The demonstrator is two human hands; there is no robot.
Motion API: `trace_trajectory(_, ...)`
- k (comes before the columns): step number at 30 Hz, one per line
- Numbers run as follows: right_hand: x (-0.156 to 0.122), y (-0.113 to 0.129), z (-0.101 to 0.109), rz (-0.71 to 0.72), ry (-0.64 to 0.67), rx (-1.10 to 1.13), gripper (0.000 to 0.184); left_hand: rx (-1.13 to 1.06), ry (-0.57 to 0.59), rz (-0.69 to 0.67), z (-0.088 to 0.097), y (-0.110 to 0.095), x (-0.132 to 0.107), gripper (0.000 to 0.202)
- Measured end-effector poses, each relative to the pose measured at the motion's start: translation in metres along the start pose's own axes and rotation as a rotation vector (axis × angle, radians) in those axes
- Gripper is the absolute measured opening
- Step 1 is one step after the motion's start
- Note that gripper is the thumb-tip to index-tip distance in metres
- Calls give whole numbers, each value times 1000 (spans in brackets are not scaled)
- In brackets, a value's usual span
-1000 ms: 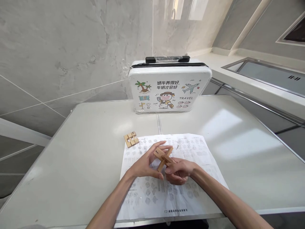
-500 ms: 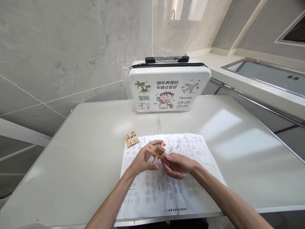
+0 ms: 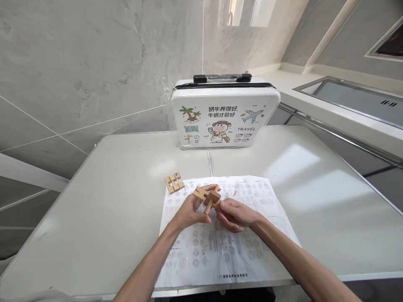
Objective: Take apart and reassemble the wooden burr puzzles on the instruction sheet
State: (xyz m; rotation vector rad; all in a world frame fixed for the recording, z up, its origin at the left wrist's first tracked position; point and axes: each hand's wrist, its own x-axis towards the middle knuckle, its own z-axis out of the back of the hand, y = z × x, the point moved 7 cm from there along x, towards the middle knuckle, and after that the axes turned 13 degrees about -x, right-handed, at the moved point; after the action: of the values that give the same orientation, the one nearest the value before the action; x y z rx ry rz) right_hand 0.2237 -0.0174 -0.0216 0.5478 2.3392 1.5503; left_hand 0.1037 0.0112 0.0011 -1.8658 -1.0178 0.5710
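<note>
Between both hands, above the printed sheet, is a wooden interlocking puzzle [image 3: 213,197] made of a flat marked piece, a darker block and a round rod crossing it. My left hand [image 3: 189,212] is closed around it, thumb near the rod's lower end and fingers behind its upper end. With thumb and fingers pinched, my right hand [image 3: 235,214] grips the piece at the puzzle's right side. Part of the puzzle is hidden by the fingers. Left of the hands, a second flat wooden puzzle [image 3: 171,188] of small blocks lies by the sheet's upper left corner.
Under the hands a creased paper sheet [image 3: 201,268] with printed puzzle diagrams covers the table's near middle. A white plastic-wrapped suitcase [image 3: 195,100] stands upright at the back of the white table [image 3: 103,214]. To the right is a counter with a sink [image 3: 352,100].
The held puzzle has tilted slightly and shifted a little to the right. My right thumb now sits more firmly on its right-hand piece. The other puzzle stays in place.
</note>
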Motion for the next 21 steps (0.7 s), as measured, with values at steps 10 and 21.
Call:
trace_trajectory(10, 4, 1, 9, 13, -184, -16, 61, 83, -118, 15, -6, -14, 2, 73)
trace_trajectory(21, 6, -2, 9, 28, -221, -65, 62, -40, -129, 0, 3, -9, 0, 72)
